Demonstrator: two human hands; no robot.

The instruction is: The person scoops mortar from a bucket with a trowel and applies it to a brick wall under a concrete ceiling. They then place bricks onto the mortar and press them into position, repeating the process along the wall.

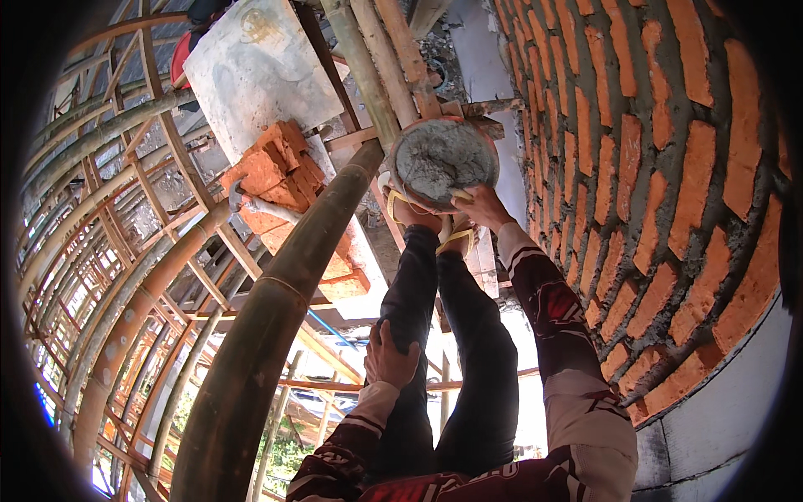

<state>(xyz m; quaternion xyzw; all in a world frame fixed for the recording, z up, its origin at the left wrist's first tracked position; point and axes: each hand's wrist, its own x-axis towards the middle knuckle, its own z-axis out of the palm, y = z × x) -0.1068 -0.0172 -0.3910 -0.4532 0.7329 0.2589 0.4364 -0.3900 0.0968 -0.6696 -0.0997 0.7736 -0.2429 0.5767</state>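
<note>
A round bucket of wet grey mortar (443, 161) stands on the boards just beyond my sandalled feet. My right hand (481, 207) grips the near right part of its rim, with the arm stretched forward. Resting on my left thigh near the knee, my left hand (389, 358) has its fingers laid out and holds nothing. Orange bricks (280, 167) are piled to the left, past the thick bamboo pole. On that pile lies a hammer (266, 207) with a pale handle.
A brick wall (636, 176) with grey mortar joints rises close on my right. The bamboo pole (276, 309) slants across at my left. Behind the bricks lies a pale board (259, 75). Bamboo scaffolding (134, 293) fills the left; gaps below my legs show ground underneath.
</note>
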